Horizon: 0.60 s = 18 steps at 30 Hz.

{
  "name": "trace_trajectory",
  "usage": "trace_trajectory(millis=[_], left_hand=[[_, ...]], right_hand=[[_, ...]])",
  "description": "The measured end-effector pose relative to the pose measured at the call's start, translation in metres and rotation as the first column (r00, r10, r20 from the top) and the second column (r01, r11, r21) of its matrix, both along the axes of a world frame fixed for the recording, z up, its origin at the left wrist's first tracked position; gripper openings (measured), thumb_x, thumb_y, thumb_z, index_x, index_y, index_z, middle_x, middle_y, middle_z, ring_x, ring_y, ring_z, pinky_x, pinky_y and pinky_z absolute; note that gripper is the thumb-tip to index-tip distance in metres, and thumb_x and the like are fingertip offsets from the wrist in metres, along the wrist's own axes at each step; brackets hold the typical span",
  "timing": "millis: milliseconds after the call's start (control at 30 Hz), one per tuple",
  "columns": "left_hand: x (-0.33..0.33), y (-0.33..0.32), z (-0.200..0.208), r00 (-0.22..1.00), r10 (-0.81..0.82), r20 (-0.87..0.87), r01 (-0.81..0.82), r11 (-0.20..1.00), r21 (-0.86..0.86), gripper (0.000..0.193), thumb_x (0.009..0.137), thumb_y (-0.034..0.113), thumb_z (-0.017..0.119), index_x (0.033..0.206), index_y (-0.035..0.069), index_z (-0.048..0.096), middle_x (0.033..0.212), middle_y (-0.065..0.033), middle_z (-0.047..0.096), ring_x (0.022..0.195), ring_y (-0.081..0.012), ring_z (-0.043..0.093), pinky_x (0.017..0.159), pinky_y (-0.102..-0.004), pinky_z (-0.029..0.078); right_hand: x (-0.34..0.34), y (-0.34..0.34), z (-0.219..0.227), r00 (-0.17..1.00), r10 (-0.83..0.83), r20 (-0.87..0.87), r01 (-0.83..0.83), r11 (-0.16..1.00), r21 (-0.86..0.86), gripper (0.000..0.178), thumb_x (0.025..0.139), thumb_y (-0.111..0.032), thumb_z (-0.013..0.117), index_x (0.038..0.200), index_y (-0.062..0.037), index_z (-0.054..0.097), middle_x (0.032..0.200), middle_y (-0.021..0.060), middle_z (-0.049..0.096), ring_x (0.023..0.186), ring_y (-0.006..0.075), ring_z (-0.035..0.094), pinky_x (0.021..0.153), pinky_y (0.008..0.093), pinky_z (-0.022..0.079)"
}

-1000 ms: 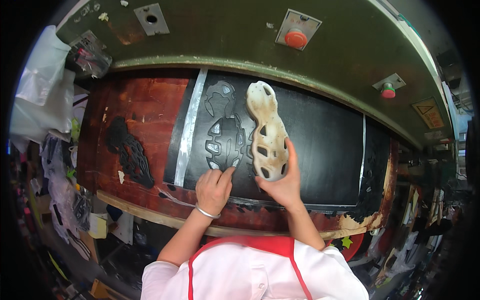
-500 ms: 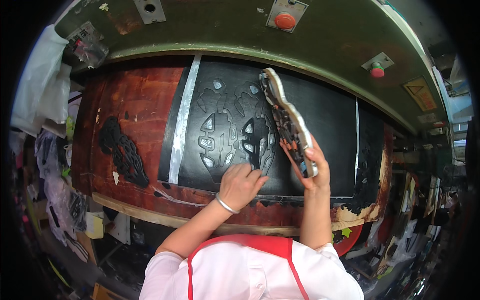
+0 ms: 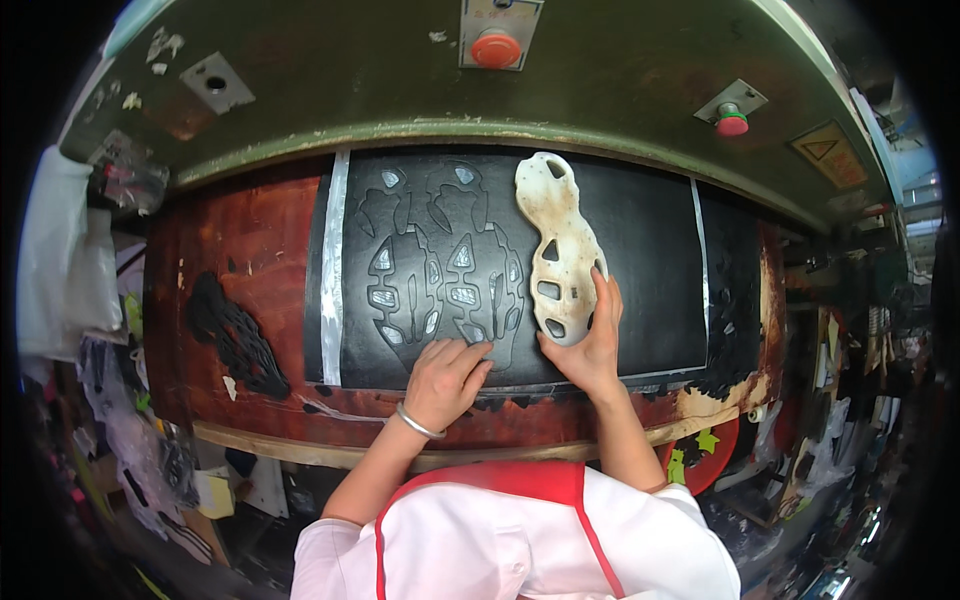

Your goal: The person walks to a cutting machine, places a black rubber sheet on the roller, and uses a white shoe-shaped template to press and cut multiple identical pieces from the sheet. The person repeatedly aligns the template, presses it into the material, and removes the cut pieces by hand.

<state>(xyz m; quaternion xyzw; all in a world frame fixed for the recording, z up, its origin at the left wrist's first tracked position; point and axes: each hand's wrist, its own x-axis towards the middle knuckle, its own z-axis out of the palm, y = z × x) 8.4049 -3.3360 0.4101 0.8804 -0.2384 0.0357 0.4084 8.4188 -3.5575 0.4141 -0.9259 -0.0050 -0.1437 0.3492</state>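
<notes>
In my right hand is a sole-shaped cutting die, its pale, stained face with several holes turned up. My thumb and fingers grip its near end and right side; it lies along or just above the black sheet, and I cannot tell whether it touches. Two sole-shaped outlines are cut into the sheet, with silvery patches showing through their openings. My left hand, with a bracelet at the wrist, rests by the near end of these outlines. Its fingers are curled together; anything in them is hidden.
A red-brown board carries the sheet. Black cut-out webbing lies on its left side, black scraps at the right. Beyond stands a green machine beam with a red button and a second red button.
The cutting die has gone from tilted on edge to flat, pale face up, over the sheet right of the cut outlines. My left hand stays near the outlines' near end.
</notes>
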Motion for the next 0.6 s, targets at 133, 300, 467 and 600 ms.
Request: trace_trajectory(millis=[133, 300, 467, 600], left_hand=[[0.031, 0.001, 0.003, 1.000, 0.018, -0.023, -0.017, 1.000, 0.026, 0.020, 0.080, 0.009, 0.067, 0.099, 0.004, 0.065, 0.077, -0.0099, 0.056, 0.074, -0.0293, 0.056, 0.068, -0.0395, 0.045], [0.052, 0.013, 0.007, 0.994, 0.100, 0.038, -0.103, 0.992, 0.071, 0.017, 0.080, 0.005, 0.066, 0.097, 0.004, 0.067, 0.074, -0.0123, 0.057, 0.069, -0.0324, 0.055, 0.064, -0.0402, 0.045], [0.057, 0.015, -0.008, 0.990, 0.141, 0.020, -0.143, 0.979, 0.145, 0.017, 0.083, 0.011, 0.066, 0.098, 0.004, 0.068, 0.074, -0.0114, 0.059, 0.069, -0.0301, 0.057, 0.065, -0.0396, 0.047], [0.097, 0.003, -0.030, 0.969, 0.212, 0.131, -0.232, 0.957, 0.171, 0.014, 0.080, 0.012, 0.067, 0.092, 0.005, 0.069, 0.069, -0.0102, 0.059, 0.065, -0.0281, 0.057, 0.061, -0.0386, 0.047]], right_hand=[[0.034, -0.013, 0.000, 0.997, 0.068, -0.030, -0.068, 0.998, 0.009, 0.103, 0.060, -0.014, 0.085, 0.144, 0.0008, 0.026, 0.138, 0.0291, 0.034, 0.129, 0.0459, 0.032, 0.108, 0.0496, 0.029], [0.114, -0.067, 0.025, 0.966, -0.256, 0.038, 0.229, 0.914, 0.336, 0.085, 0.083, -0.015, 0.069, 0.149, 0.0011, 0.017, 0.149, 0.0223, 0.029, 0.136, 0.0332, 0.033, 0.110, 0.0426, 0.031], [0.203, -0.127, 0.073, 0.812, -0.398, 0.426, 0.452, 0.892, -0.028, 0.083, 0.096, -0.036, 0.051, 0.145, 0.0126, 0.005, 0.149, 0.0361, 0.014, 0.140, 0.0465, 0.013, 0.115, 0.0505, 0.010], [0.228, -0.116, 0.064, 0.781, -0.421, 0.461, 0.446, 0.893, 0.060, 0.094, 0.093, -0.040, 0.055, 0.143, 0.0148, -0.002, 0.149, 0.0386, 0.002, 0.141, 0.0489, 0.003, 0.115, 0.0524, 0.006]])
